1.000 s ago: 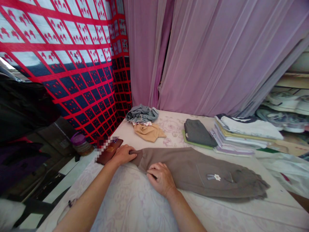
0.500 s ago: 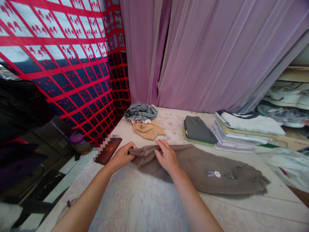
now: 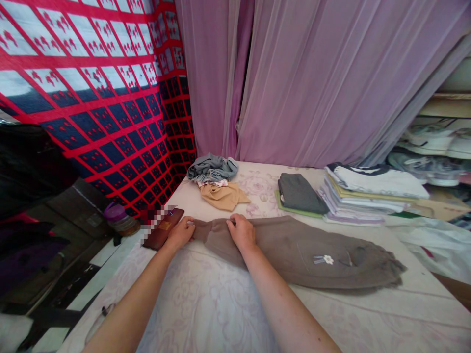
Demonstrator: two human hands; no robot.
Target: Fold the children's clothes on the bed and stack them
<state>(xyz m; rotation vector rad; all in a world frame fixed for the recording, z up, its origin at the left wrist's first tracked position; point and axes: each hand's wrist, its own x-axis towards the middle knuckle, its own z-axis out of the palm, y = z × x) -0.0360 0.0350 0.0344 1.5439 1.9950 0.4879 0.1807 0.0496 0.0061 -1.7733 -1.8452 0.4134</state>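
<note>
A pair of grey-brown trousers (image 3: 283,245) lies folded lengthwise across the bed, with a small white flower and ribbon sewn on and a gathered end at the right. My left hand (image 3: 181,232) is closed on the narrow left end of the trousers. Farther along the same leg, my right hand (image 3: 242,231) has its fingers curled onto the upper edge, pinching the cloth; the fingertips are partly hidden. Just left of my left hand lies a dark red-brown flat object (image 3: 162,233), partly blurred out.
Behind the trousers sit a folded dark grey garment (image 3: 300,192) on a green one, and a stack of folded clothes (image 3: 368,196). Crumpled grey (image 3: 212,167) and tan clothes (image 3: 223,196) lie back left. A purple-lidded jar (image 3: 119,218) stands beyond the bed's left edge; purple curtains (image 3: 312,83) hang behind.
My right hand has gone from spread fingers to curled ones on the cloth, shifting slightly left. My left hand has moved a little left and down with the trouser end, which lies flatter.
</note>
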